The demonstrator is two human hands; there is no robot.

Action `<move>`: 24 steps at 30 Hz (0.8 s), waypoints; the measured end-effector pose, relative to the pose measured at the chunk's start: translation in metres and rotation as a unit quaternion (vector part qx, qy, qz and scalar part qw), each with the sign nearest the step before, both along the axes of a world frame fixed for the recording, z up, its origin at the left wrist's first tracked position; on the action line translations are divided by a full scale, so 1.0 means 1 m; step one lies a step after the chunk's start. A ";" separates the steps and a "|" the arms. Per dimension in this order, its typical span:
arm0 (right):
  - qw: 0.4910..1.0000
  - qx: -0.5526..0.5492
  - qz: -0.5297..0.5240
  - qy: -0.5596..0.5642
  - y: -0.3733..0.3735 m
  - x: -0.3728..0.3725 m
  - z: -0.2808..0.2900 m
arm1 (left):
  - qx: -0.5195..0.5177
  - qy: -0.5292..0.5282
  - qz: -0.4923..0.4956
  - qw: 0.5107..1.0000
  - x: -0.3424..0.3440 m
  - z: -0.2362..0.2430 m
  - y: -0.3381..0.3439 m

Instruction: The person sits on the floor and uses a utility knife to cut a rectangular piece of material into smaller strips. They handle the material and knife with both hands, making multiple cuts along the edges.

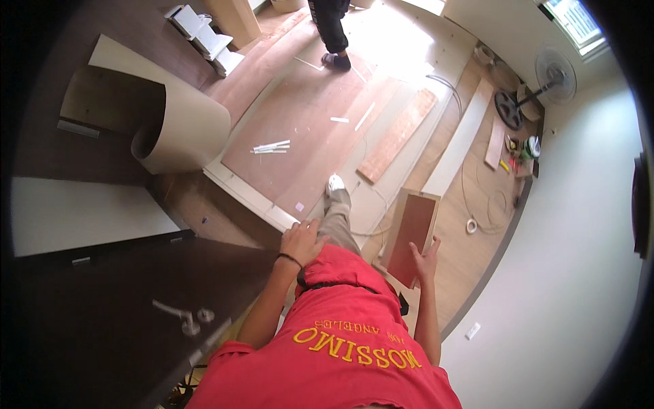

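My left hand [302, 243] hangs at my left thigh, its loosely bent fingers apart and nothing seen in them. Over to the right, my right hand [426, 260] has its thumb and fingers spread; it appears in front of a long wooden box or drawer-like piece [414, 225] with a reddish-brown face and pale edges. Whether the fingertips touch that piece cannot be made out. Ahead of my foot lies a large brown panel [286, 116] on the floor, with a small bundle of white strips [270, 148] on it.
A co-worker's leg [334, 34] stands at the far end of the panel. A curled tan sheet [191, 129] is at left, above a dark door [122, 300]. Right of the panel are a plank [398, 133], a long white board [463, 136], a tape roll [471, 225], cables and a fan [553, 76].
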State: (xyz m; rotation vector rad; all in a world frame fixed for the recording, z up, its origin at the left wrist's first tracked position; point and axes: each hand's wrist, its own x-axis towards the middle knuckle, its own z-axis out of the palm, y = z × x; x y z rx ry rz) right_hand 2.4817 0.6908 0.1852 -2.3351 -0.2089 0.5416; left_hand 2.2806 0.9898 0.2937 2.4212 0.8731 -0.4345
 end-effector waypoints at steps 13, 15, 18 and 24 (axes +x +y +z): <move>0.841 0.358 0.016 0.405 0.379 0.156 0.096 | -0.703 -0.275 0.340 0.561 0.172 -0.023 0.247; 0.847 0.321 0.059 0.420 0.423 0.175 0.095 | -0.663 -0.288 0.340 0.602 0.176 -0.014 0.282; 0.889 0.272 0.134 0.343 0.498 0.195 0.094 | -0.622 -0.314 0.365 0.617 0.187 -0.011 0.337; 0.881 0.285 0.168 0.339 0.668 0.239 0.063 | -0.537 -0.366 0.411 0.640 0.228 -0.034 0.465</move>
